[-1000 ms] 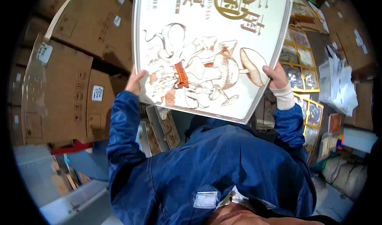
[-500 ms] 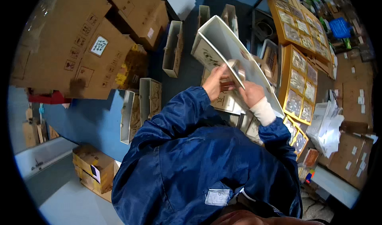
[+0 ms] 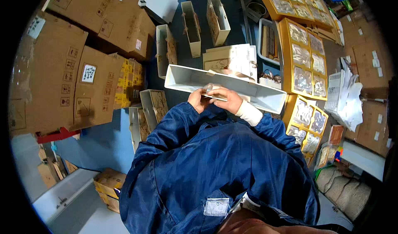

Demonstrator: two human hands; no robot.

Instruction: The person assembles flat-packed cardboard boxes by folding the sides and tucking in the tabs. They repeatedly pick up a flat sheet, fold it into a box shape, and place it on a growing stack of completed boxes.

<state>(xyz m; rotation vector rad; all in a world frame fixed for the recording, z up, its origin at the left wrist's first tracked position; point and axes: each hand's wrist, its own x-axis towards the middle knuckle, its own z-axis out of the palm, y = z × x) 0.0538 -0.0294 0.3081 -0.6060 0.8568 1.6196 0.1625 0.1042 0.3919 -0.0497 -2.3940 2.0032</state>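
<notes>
I hold a long white open box [image 3: 224,87] flat in my hands, at the middle. Brown cardboard cartons [image 3: 58,64] with white labels stack at nine o'clock. Narrow printed gift bags [image 3: 217,18] stand upright at twelve. Yellow trays [image 3: 304,60] of clear-windowed packets lie at two o'clock.

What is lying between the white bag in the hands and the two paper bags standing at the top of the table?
In the head view, a flat stack of folded paper bags lies between the white bag and the two standing bags.
</notes>
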